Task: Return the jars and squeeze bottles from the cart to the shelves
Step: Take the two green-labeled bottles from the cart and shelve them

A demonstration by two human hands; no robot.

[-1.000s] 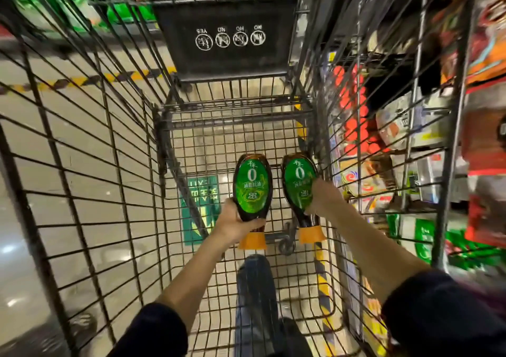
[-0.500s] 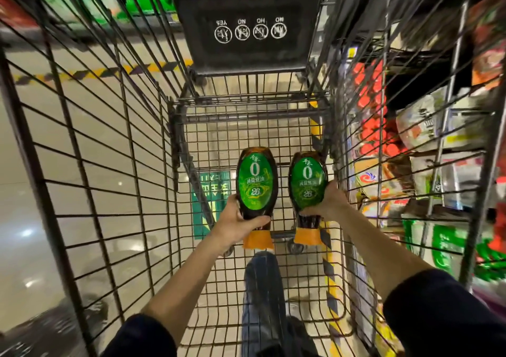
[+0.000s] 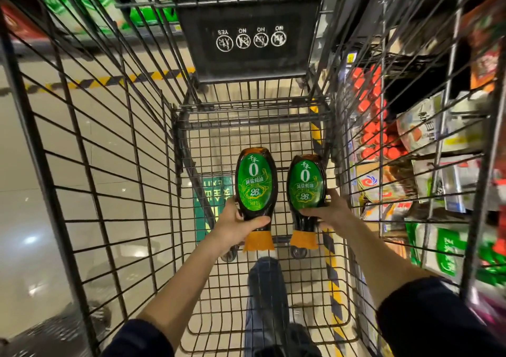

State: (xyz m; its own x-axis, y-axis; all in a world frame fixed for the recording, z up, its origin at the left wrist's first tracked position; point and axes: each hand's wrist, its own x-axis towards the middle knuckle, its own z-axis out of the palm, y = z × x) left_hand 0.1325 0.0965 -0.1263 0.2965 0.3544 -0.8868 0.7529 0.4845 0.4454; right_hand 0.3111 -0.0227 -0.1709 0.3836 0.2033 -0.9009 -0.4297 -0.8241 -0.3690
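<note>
Head view down into the wire cart [image 3: 109, 165]. The left hand [image 3: 232, 228] grips the left bottle [image 3: 256, 184] round its narrow neck, just below frame centre. The right hand [image 3: 331, 214] grips the right bottle [image 3: 305, 184] the same way, toward 4 o'clock. Both are dark squeeze bottles with green labels, held side by side but apart, orange caps toward the wearer, inside the basket and below its rim. Progress, as judged: these two are picked up but not yet returned, and no other jar or bottle shows on the basket floor (its near end is partly hidden by the arms), so they may be the last. The shelves [image 3: 438, 151] stand at 3 o'clock, stocked with packets and red-capped goods. The cart's right wire wall lies between hands and shelves, so the bottles must be lifted over it. A black seat flap [image 3: 249, 44] hangs at 12 o'clock. Striped floor tape [image 3: 109, 81] runs at 10 o'clock, and a green floor sign [image 3: 210, 192] shows through the mesh.
</note>
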